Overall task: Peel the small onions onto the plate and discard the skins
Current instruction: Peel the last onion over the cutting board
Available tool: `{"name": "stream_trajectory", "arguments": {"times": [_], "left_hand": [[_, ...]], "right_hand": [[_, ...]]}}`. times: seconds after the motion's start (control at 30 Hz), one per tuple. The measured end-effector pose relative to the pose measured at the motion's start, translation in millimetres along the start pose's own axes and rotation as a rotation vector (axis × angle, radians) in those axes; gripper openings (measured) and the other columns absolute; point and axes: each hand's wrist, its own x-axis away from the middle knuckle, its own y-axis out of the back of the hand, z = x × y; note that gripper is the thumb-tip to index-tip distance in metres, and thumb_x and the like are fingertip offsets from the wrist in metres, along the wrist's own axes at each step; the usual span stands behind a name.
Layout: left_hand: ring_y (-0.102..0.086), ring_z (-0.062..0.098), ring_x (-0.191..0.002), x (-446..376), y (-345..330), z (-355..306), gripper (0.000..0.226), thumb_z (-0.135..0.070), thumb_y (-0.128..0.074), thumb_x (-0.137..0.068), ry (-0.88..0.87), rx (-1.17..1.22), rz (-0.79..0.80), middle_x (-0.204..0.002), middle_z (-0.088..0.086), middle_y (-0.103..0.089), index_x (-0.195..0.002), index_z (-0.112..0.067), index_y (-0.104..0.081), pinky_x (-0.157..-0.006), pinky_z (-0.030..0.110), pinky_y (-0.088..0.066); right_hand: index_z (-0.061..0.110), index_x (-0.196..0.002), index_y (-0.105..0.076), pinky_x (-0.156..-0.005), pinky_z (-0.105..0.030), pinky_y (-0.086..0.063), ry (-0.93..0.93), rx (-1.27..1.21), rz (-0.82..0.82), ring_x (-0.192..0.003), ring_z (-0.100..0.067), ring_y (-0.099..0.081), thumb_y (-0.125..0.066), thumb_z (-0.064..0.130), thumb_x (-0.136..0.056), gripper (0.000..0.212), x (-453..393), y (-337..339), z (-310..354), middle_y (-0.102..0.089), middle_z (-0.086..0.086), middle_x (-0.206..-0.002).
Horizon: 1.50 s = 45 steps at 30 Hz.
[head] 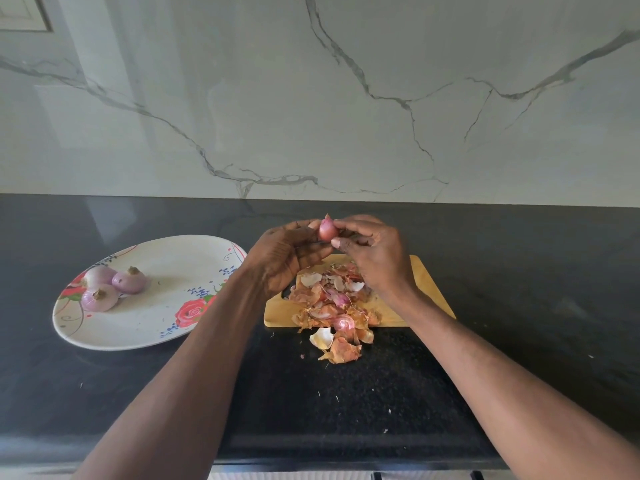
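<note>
both hands are raised together over the far end of the wooden cutting board (426, 282). the left hand (284, 258) has its fingers curled round a small pink onion (327, 229), pinching it from the left, and the right hand (374, 252) pinches the same onion from the right, thumb under its lower end. the onion stands pointed end up between the fingertips.

it looks light and firm, with a smooth, glossy surface that is likely slippery once bared, so a steady pinch on the round belly should hold it while the other fingers catch the papery edge near the tip or root. the skins are thin, dry and brittle, and will probably tear in flakes.

below and nearer than the hands, a heap of onion skins (332, 306) covers the board and spills over its near edge onto the black counter (519, 271). well to the left of the left hand sits the floral plate (166, 327), holding three peeled onions (110, 285) at its left side, with bare room on its right half. the path leftward to the plate looks open.
</note>
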Motion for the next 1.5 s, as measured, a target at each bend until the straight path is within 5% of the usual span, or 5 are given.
{"name": "stream_trajectory", "arguments": {"times": [0.23,0.53,1.0,1.4,1.5], "left_hand": [[-0.075,0.029,-0.084,1.7,-1.3,2.2,0.021,-0.009,-0.058,-0.099,0.030,-0.057,0.022,-0.094,0.023,-0.074,-0.113,0.006,-0.064,-0.072,0.032,-0.063],[-0.073,0.024,-0.077,3.3,-3.6,2.0,0.033,-0.011,-0.071,-0.079,-0.004,-0.011,0.035,-0.090,0.014,-0.073,-0.111,-0.001,-0.067,-0.071,0.031,-0.063],[-0.074,0.027,-0.086,2.6,-1.5,1.4,0.015,0.000,-0.063,-0.091,-0.028,0.024,0.008,-0.100,0.019,-0.075,-0.103,0.001,-0.071,-0.078,0.034,-0.063],[-0.075,0.026,-0.081,4.1,-2.8,1.2,0.015,-0.001,-0.066,-0.087,-0.050,-0.004,-0.010,-0.098,0.017,-0.076,-0.100,0.000,-0.073,-0.071,0.031,-0.063],[-0.074,0.026,-0.079,4.3,-3.4,1.3,0.012,0.000,-0.064,-0.091,-0.049,-0.013,-0.023,-0.097,0.018,-0.075,-0.099,0.000,-0.073,-0.069,0.030,-0.063]], "right_hand": [[0.002,-0.091,-0.077,-0.077,-0.014,-0.051,0.127,0.092,-0.078,-0.087,-0.006,-0.065,-0.077,-0.002,-0.081,0.010,1.2,0.0,-3.6,-0.068,0.002,-0.091],[0.013,-0.096,-0.076,-0.078,-0.031,-0.060,0.148,0.079,0.012,-0.088,-0.011,-0.068,-0.081,0.010,-0.081,0.016,1.3,0.4,1.1,-0.069,0.004,-0.099],[0.019,-0.105,-0.069,-0.081,-0.041,-0.060,0.133,0.139,0.053,-0.097,-0.015,-0.067,-0.075,0.009,-0.087,0.022,0.7,0.4,-5.0,-0.066,0.003,-0.106],[0.014,-0.091,-0.073,-0.077,-0.014,-0.051,0.203,0.182,0.018,-0.091,-0.007,-0.062,-0.073,0.002,-0.087,0.012,5.5,-0.4,-0.1,-0.064,0.003,-0.098],[0.017,-0.095,-0.070,-0.078,-0.022,-0.056,0.205,0.172,0.018,-0.092,-0.009,-0.064,-0.073,0.005,-0.088,0.015,5.6,-1.5,-1.9,-0.066,0.002,-0.100]]}}
